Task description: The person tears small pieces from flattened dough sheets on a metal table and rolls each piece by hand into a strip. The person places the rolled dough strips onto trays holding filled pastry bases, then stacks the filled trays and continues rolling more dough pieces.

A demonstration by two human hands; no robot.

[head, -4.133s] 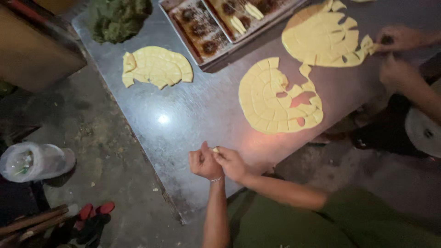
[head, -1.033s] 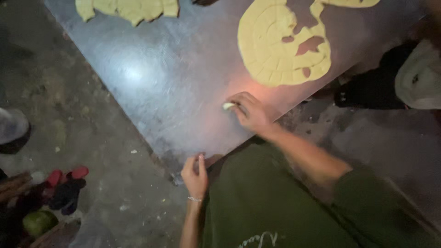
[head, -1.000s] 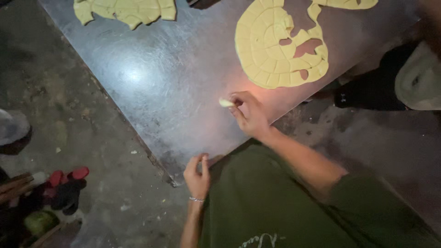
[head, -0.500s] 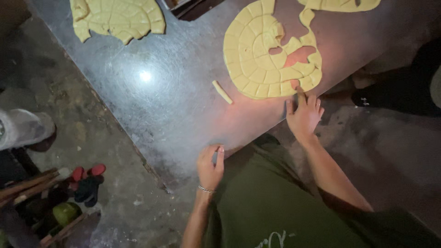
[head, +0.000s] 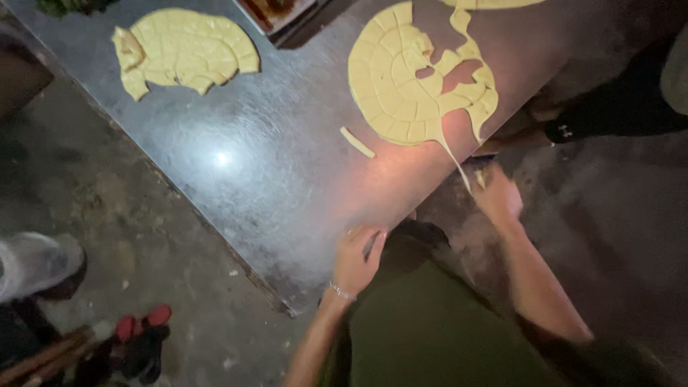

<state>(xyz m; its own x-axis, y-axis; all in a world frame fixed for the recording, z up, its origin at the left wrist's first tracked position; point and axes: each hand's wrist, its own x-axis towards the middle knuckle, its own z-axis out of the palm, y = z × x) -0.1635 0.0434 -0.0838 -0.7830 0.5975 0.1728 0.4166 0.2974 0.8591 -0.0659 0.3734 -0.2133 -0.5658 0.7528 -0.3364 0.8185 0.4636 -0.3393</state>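
On the steel table (head: 236, 172), cut dough sheets (head: 412, 79).

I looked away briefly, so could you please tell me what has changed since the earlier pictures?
The right hand let go of the small dough strip, reached to the scored dough round and pulled a thin strand off its edge. The left hand stayed on the metal table edge.

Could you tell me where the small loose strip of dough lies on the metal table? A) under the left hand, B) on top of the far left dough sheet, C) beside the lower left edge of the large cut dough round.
C: the loose strip lies alone on the metal table, just off the lower left edge of the large cut dough round, apart from both hands.
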